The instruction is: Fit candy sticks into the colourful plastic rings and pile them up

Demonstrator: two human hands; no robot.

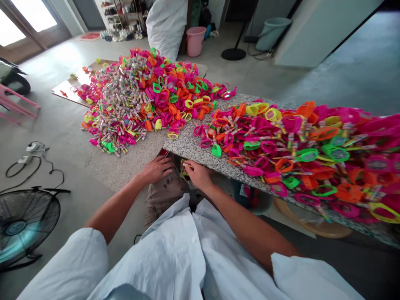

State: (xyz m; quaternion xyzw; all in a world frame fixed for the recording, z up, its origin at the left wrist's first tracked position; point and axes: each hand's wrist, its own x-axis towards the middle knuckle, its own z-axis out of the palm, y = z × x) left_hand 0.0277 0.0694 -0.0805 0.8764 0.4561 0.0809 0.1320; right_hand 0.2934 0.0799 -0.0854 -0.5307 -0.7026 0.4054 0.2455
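Note:
My left hand [158,168] rests low by my knee, just under the near corner of a speckled granite table [187,146]; its fingers are curled and what they hold is hidden. My right hand [197,174] sits beside it at the table's edge, pinching a small yellowish piece [185,166]. Pink, orange, green and yellow plastic rings [281,141] are heaped across the table. A larger heap of the same rings mixed with small wrapped candy rolls [131,100] covers the floor beyond.
A floor fan [25,225] stands at my lower left, with a cable and plug [31,154] behind it. A pink bucket [195,41], a white sack [165,25] and a fan stand base [233,53] are at the back. A basin [312,225] sits under the table.

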